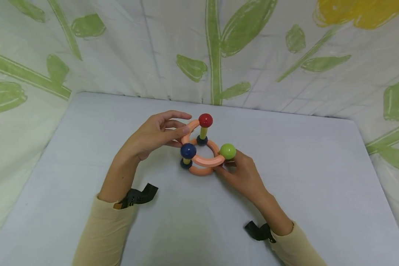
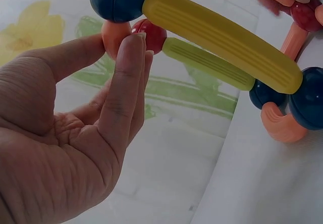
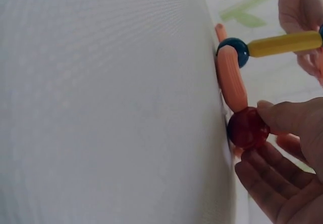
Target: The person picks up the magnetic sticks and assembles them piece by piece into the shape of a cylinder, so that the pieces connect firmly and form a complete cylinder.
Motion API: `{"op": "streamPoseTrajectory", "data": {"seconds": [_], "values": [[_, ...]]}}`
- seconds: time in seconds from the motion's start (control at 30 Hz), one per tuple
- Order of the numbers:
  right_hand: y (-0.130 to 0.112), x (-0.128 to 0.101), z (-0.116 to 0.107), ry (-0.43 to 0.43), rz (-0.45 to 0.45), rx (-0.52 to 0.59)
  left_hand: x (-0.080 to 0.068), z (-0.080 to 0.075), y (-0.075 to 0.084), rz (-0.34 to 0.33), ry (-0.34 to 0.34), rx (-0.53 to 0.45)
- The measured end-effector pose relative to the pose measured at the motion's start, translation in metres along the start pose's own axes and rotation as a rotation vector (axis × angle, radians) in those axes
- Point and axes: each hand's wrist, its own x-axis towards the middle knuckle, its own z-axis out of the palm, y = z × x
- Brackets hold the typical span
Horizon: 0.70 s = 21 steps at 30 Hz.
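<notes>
A ball-and-rod construction stands on the table, with a ring of orange curved rods (image 1: 201, 171) at its base and upright rods joining it to an upper level. My left hand (image 1: 157, 131) pinches an upper orange curved rod (image 2: 115, 38) between thumb and fingers, between a blue ball (image 1: 188, 151) and a red ball (image 1: 205, 120). Below the green ball (image 1: 228, 151), my right hand (image 1: 246, 173) grips a lower red ball (image 3: 248, 127) at the base. A yellow rod (image 2: 222, 40) and a yellow-green rod (image 2: 208, 63) run down to dark blue balls.
A white-covered table (image 1: 306, 177) lies under the construction. Behind it hangs a pale cloth (image 1: 126, 55) painted with green leaves and yellow flowers. Black straps (image 1: 137, 195) sit on both wrists, by the beige sleeves (image 1: 103, 229).
</notes>
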Motion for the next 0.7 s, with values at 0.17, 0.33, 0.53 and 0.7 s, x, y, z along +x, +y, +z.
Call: {"op": "streamPoseTrajectory", "data": {"seconds": [0.17,0.33,0.53,0.7], "values": [[-0.001,0.000,-0.001,0.025,-0.002,-0.007,-0.001,-0.001,0.001,-0.006,-0.003,-0.019],[-0.001,-0.001,-0.002,0.043,-0.036,-0.027,0.000,-0.002,0.000,-0.009,-0.017,0.011],[-0.001,-0.002,-0.002,0.067,-0.060,-0.051,0.011,-0.003,-0.018,-0.002,0.008,0.204],[-0.001,-0.001,-0.001,0.075,-0.082,-0.049,0.021,0.003,-0.036,0.033,0.044,0.462]]}}
